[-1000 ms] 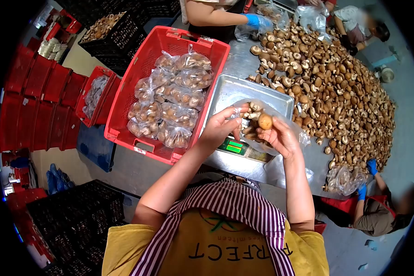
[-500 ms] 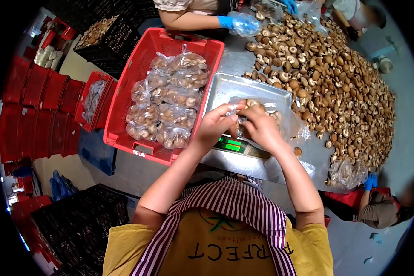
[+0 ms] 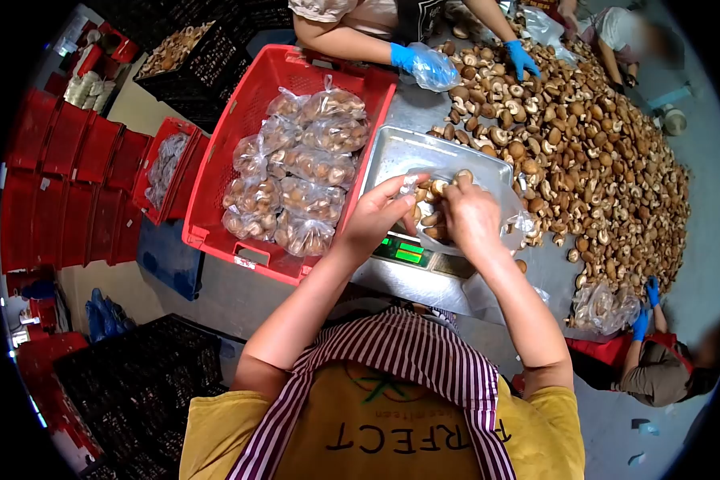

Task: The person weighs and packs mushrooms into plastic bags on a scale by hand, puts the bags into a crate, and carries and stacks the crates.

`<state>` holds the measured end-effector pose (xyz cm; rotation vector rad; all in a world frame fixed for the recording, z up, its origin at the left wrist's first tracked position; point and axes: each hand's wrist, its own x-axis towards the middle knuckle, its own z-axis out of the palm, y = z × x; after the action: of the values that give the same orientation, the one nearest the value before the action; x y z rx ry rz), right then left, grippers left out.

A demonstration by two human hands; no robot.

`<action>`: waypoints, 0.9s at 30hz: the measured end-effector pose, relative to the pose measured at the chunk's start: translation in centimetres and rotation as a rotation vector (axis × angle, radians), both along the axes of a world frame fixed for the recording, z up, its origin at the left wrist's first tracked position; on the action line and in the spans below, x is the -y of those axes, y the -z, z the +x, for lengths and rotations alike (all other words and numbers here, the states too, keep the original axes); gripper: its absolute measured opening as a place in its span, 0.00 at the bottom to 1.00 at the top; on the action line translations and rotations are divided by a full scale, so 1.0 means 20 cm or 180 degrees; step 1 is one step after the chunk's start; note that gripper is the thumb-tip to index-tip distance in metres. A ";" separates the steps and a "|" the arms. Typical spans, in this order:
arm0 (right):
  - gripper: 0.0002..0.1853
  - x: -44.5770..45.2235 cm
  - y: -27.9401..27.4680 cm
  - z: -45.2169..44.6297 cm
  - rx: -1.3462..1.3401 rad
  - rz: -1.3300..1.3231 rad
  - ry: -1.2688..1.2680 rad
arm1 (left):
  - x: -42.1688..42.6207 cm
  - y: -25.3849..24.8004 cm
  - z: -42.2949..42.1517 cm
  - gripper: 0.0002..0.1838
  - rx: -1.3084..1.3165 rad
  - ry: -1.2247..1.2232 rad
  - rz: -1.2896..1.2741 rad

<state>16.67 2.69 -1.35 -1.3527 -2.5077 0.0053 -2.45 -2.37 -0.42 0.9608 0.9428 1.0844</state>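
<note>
My left hand (image 3: 380, 214) is closed on the edge of a clear plastic bag (image 3: 514, 214), its thumb and fingers pinching the film. The bag lies with its mouth open on a metal tray (image 3: 396, 152), with several brown mushrooms (image 3: 432, 218) inside. Over the bag's right part, my right hand (image 3: 474, 218) has its fingers curled down, with a mushroom (image 3: 464, 175) at the fingertips. The palm hides part of the contents. Just below the tray, a scale display (image 3: 409, 254) glows green.
Left of the tray, a red crate (image 3: 216, 184) holds several filled mushroom bags (image 3: 316, 204). A large mushroom heap (image 3: 584, 152) covers the table's right side. Across the table, a co-worker's blue-gloved hand (image 3: 523, 60) reaches into it. Another person (image 3: 656, 364) works at lower right.
My right hand has shifted slightly right and up from the bag's middle, uncovering mushrooms inside. My left hand still holds the bag edge. The co-worker's gloved hand has come down onto the heap.
</note>
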 end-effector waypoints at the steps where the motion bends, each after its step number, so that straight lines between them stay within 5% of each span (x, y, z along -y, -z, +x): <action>1: 0.06 0.01 0.02 -0.03 0.0027 -0.0024 -0.0095 | -0.01 0.00 0.01 0.22 0.0047 -0.0009 0.0031; 5: 0.08 -0.07 0.33 -0.08 0.0490 0.0091 -0.0009 | -0.03 0.04 0.04 0.21 0.0073 0.0076 0.0206; 12: 0.09 -0.19 0.36 -0.05 0.0806 -0.0148 -0.0122 | -0.07 0.06 0.06 0.20 0.0023 0.0021 0.0197; 15: 0.10 -0.14 0.26 0.01 0.0066 -0.0294 -0.0108 | -0.08 0.07 0.04 0.20 0.0107 -0.0128 0.0142; 21: 0.13 -0.11 0.13 0.20 -0.3045 -0.4044 0.1289 | -0.07 0.04 0.02 0.20 0.0141 -0.0153 0.0077; 27: 0.10 -0.05 0.14 0.27 -0.3502 -0.4111 0.1201 | -0.07 0.05 0.04 0.21 0.0194 -0.0078 0.0216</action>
<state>22.15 3.66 -4.21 -1.4422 -1.1245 1.9023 -1.59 -0.96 -1.37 0.9684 0.8746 1.1663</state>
